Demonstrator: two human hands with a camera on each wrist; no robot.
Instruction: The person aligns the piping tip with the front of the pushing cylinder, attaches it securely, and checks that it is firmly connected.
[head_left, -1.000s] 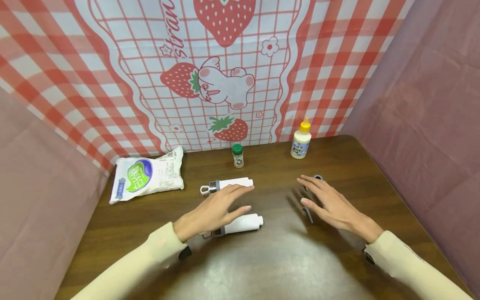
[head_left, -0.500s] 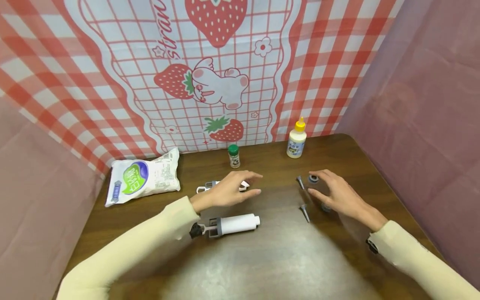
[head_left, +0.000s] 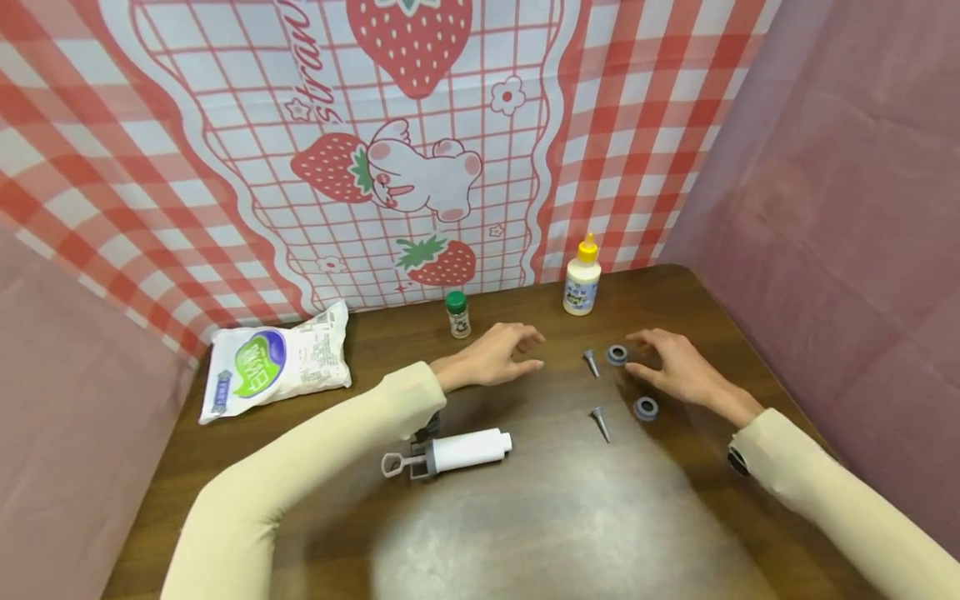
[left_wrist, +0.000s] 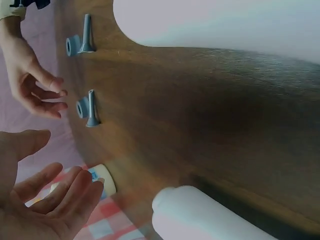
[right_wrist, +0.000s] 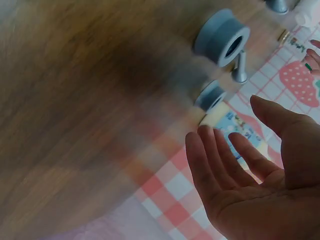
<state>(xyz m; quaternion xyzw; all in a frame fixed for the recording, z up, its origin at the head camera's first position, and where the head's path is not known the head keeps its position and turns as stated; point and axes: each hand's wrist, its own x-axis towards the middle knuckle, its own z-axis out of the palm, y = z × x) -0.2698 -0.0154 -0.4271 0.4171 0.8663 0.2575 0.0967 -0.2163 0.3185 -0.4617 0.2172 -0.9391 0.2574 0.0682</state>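
Observation:
My left hand (head_left: 498, 354) is held over the table, fingers bent loosely, nothing between them. Its forearm hides one white syringe-like tube in the head view; both that tube (left_wrist: 210, 215) and its twin show in the left wrist view. The twin (head_left: 468, 450), with a grey collar and looped plunger handle, lies nearer the front. To the right, my right hand (head_left: 678, 367) hovers empty beside two grey rings, the farther ring (head_left: 617, 355) and the nearer ring (head_left: 646, 408). Left of these lie two grey cone-shaped nozzles, one farther back (head_left: 591, 363) and one closer (head_left: 600, 424).
A white printed bag (head_left: 277, 362) lies at the back left of the wooden table (head_left: 525, 525). By the strawberry-print cloth (head_left: 420, 167) stand a green-capped shaker jar (head_left: 457, 314) and a yellow-tipped squeeze bottle (head_left: 582, 279).
My left hand has moved right and away from me, off the front tube and past the back one. My right hand has drawn slightly right, uncovering the rings and nozzles. The head view has shifted slightly.

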